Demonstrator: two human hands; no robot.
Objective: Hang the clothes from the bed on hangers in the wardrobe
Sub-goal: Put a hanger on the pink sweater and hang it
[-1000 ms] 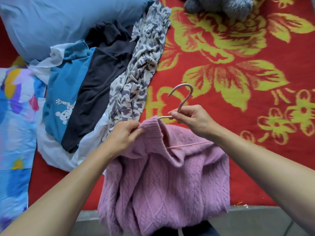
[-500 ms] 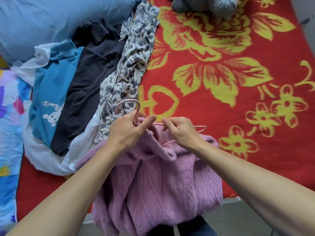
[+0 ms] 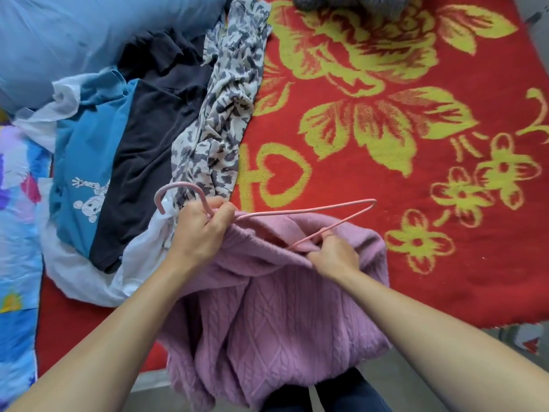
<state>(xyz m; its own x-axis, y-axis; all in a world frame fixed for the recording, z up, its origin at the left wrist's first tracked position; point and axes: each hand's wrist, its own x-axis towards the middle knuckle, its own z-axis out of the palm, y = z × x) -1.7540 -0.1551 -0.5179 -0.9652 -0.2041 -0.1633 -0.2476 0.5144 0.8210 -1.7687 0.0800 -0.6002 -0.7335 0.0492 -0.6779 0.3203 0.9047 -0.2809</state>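
The sweater (image 3: 267, 316) lies at the bed's near edge, collar toward the far side, body draping off toward the person. The hanger (image 3: 300, 210) lies across the collar, long axis left to right, hook to the left. The left hand (image 3: 202, 230) is closed round the hook's base; the right hand (image 3: 332, 257) pinches the collar beside the lower wire. The hanger's right tip sticks out uncovered, so the right shoulder likely goes over it next. More clothes (image 3: 142, 138) wait to the left on the red blanket (image 3: 416, 263).
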